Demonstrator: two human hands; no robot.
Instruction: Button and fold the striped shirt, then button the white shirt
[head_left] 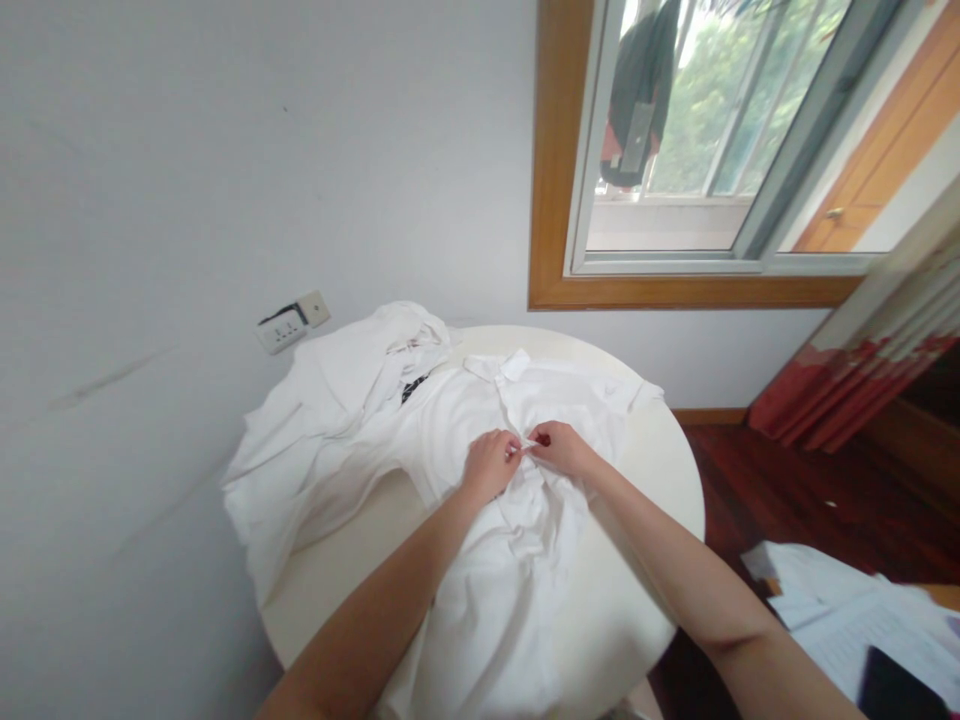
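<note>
A white collared shirt (495, 580) lies spread over a round white table (622, 640), its collar (499, 368) toward the wall and its lower part hanging over the near edge. My left hand (493, 462) and my right hand (561, 448) meet at the front opening, around the middle of the shirt. Both are closed, with fingertips pinching the cloth along the front edge. Whether a button sits between the fingers is too small to tell. Below my hands the fabric is bunched and creased.
A heap of white clothes (322, 390) covers the table's left side against the wall. A wall socket (283, 328) is just behind it. Papers (862, 610) and a dark flat object (896, 685) lie at lower right. A curtain (862, 370) hangs beside the window.
</note>
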